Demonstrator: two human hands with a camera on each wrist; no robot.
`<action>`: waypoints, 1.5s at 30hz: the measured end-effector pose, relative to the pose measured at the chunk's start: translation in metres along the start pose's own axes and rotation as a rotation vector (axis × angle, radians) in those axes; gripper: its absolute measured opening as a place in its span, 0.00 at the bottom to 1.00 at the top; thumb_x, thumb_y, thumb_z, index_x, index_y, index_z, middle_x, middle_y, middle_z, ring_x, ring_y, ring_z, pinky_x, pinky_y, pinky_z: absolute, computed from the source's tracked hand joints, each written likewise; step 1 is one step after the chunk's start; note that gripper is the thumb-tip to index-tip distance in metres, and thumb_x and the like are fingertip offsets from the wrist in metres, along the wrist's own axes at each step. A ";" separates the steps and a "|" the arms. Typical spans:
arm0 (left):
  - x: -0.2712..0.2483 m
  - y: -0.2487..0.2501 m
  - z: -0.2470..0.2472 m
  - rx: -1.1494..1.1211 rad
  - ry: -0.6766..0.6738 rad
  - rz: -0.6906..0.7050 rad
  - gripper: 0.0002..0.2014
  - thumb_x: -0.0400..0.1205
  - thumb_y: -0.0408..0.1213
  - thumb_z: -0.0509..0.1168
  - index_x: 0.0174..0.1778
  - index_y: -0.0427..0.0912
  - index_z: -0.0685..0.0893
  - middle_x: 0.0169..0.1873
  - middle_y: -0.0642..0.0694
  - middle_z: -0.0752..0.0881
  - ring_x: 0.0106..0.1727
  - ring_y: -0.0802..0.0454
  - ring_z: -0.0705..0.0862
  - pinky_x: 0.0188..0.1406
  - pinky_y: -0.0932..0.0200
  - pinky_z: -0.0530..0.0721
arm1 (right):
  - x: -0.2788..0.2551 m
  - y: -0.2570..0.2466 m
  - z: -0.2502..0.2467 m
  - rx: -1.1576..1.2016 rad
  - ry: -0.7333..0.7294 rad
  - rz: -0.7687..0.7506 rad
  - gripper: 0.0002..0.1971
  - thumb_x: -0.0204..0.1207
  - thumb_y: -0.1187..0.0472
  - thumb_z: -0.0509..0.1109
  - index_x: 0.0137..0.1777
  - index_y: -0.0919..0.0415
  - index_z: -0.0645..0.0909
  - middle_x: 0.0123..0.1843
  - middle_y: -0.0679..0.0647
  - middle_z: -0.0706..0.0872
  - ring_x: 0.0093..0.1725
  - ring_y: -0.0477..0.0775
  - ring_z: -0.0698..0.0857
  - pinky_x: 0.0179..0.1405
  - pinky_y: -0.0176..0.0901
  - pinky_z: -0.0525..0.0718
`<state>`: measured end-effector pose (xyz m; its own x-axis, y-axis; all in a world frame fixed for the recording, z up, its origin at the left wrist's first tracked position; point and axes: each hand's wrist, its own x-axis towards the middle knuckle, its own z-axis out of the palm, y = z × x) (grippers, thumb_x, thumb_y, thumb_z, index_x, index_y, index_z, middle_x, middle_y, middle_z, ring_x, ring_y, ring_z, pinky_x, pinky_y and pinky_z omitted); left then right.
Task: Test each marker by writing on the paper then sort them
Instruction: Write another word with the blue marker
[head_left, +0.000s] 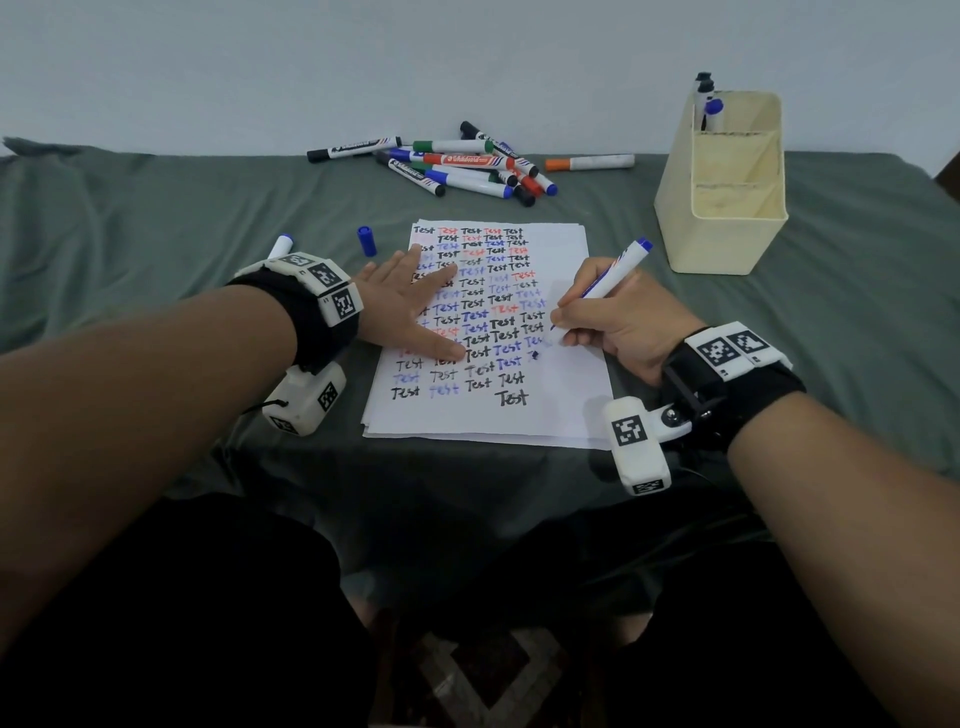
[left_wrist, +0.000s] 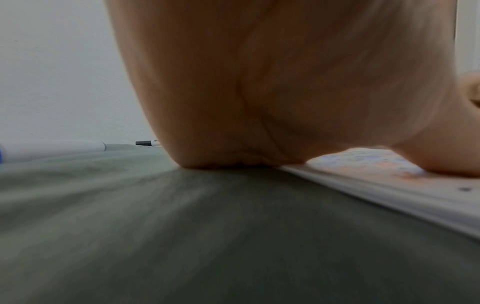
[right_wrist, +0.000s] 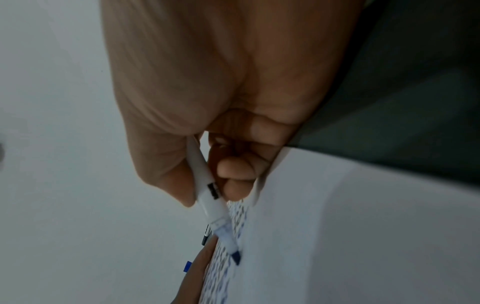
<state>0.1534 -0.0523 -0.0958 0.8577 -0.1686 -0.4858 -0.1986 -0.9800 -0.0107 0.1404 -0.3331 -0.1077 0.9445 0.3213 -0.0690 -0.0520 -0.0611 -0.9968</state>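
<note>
writing: i pinch the blue marker (head_left: 605, 285) in my right hand (head_left: 621, 325), thumb and fingers curled round its barrel, nib on the paper (head_left: 571, 395) at the sheet's 3 o'clock edge, where blank room remains.
bracing: my left hand (head_left: 410, 301) lies flat, fingers straight, at the sheet's 9 o'clock to stop it sliding.
cap: blue cap (head_left: 367, 240) off at 11 o'clock, within reach.
waiting: marker pile (head_left: 452, 163) at 12 o'clock.
sorted: cream organizer (head_left: 727, 244) at 2 o'clock holds a few.
</note>
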 end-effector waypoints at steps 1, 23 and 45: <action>0.000 0.000 0.000 0.001 -0.001 -0.002 0.67 0.53 0.90 0.50 0.84 0.62 0.31 0.85 0.41 0.30 0.86 0.40 0.32 0.84 0.36 0.39 | 0.000 0.001 0.000 0.011 -0.003 -0.008 0.10 0.65 0.72 0.79 0.30 0.58 0.84 0.33 0.65 0.86 0.27 0.56 0.83 0.39 0.51 0.81; -0.002 0.001 -0.001 -0.004 0.003 -0.008 0.65 0.58 0.86 0.53 0.85 0.61 0.31 0.85 0.41 0.30 0.86 0.40 0.32 0.84 0.36 0.38 | 0.001 0.003 -0.001 0.064 0.014 -0.030 0.12 0.64 0.72 0.76 0.29 0.57 0.80 0.29 0.60 0.87 0.25 0.54 0.82 0.25 0.39 0.80; 0.002 -0.002 0.001 -0.002 0.004 0.001 0.65 0.58 0.87 0.53 0.84 0.62 0.31 0.85 0.41 0.29 0.86 0.40 0.32 0.84 0.35 0.38 | 0.005 0.006 -0.003 0.018 0.072 -0.020 0.11 0.61 0.69 0.76 0.28 0.55 0.78 0.28 0.59 0.86 0.26 0.57 0.81 0.27 0.40 0.77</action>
<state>0.1553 -0.0505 -0.0980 0.8592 -0.1699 -0.4826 -0.1985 -0.9801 -0.0084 0.1454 -0.3348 -0.1143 0.9663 0.2530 -0.0467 -0.0382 -0.0383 -0.9985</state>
